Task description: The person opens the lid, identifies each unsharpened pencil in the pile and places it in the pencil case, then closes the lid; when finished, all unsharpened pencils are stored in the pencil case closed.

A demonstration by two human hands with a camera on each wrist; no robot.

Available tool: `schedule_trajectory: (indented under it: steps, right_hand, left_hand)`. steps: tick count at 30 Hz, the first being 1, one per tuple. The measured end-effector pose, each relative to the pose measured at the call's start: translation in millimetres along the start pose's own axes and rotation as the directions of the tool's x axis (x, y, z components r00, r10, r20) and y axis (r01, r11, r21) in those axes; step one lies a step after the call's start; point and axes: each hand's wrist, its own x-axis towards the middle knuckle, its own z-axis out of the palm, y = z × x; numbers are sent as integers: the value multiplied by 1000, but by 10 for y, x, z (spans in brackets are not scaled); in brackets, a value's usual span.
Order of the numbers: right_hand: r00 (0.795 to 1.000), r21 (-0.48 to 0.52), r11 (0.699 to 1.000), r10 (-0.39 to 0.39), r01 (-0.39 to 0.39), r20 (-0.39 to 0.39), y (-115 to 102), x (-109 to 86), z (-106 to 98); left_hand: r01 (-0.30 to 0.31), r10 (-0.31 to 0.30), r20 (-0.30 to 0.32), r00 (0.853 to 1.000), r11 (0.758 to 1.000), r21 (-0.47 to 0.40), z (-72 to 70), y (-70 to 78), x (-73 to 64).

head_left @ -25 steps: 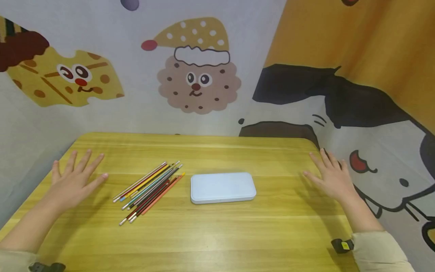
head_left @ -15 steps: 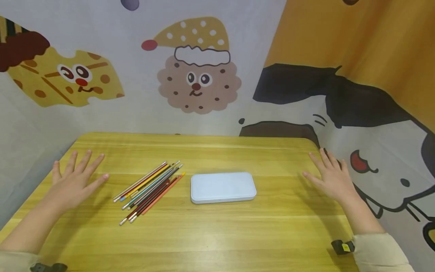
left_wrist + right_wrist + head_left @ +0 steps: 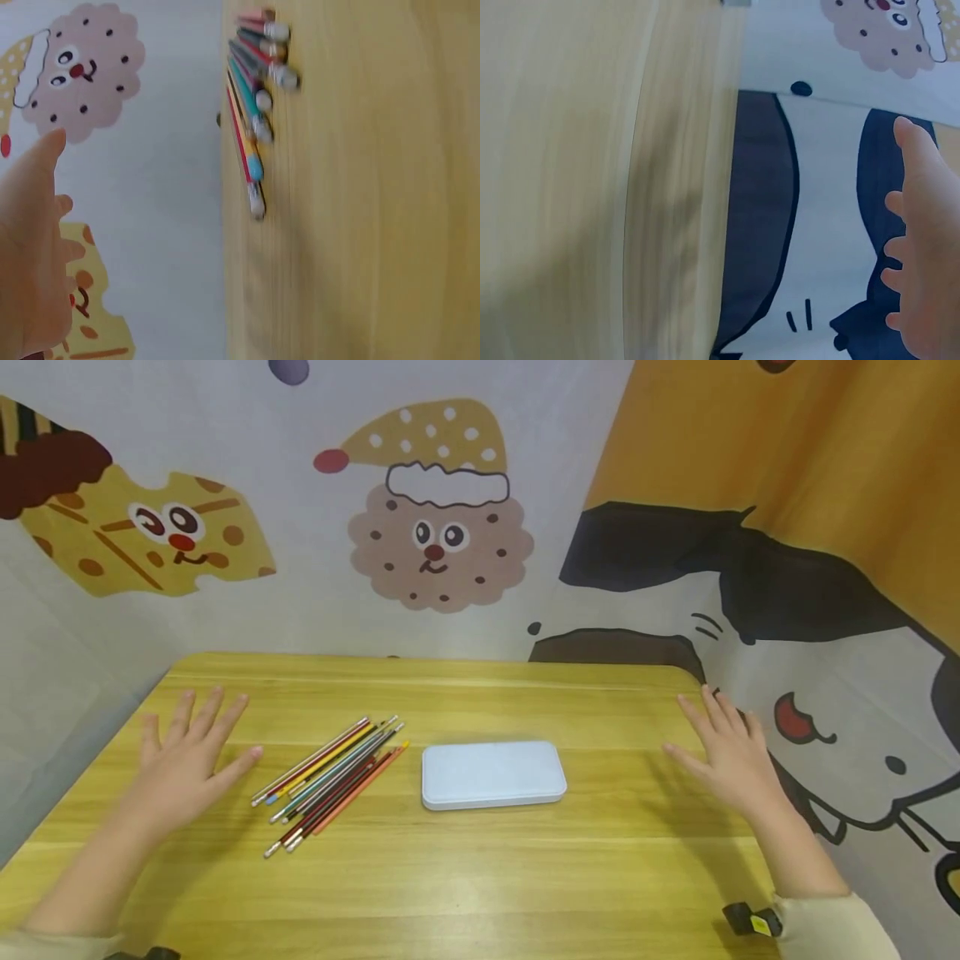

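Cartoon-printed fabric (image 3: 315,618) behind a wood-grain table (image 3: 525,885) suggests a homely corner.

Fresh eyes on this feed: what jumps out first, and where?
Most likely the pale blue case near the middle of the table, with slanted pencils to its left. Behind, a cartoon biscuit stands out on the cloth backdrop. The spread left hand and right hand flank pencils and case.

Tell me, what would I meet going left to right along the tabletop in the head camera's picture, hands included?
The left hand with fingers spread → a bundle of pencils → a pale blue, flat case → the right hand, fingers also spread.
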Motion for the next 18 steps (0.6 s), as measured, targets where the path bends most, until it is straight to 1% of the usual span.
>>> schedule_trajectory:
  steps: [5,8,12,16,18]
  right_hand:
    - [998,63,997,-33,36,-59,-129,-19,6]
    - [995,120,991,-55,66,-88,-210,-29,37]
    - [993,202,977,-49,70,-108,-318,-40,116]
    - [991,296,953,-28,67,-133,-408,-43,230]
    - [990,352,933,-29,76,-138,-453,-42,294]
  left_hand:
    - [-32,30,-58,998,999,-41,65,178,-12]
    - [-63,54,-94,994,994,-89,126,287,-16]
    - [-103,82,-144,986,984,-143,217,434,0]
    - [-131,98,-178,979,975,-180,293,599,29]
    - [-142,105,-187,977,970,-197,328,683,46]
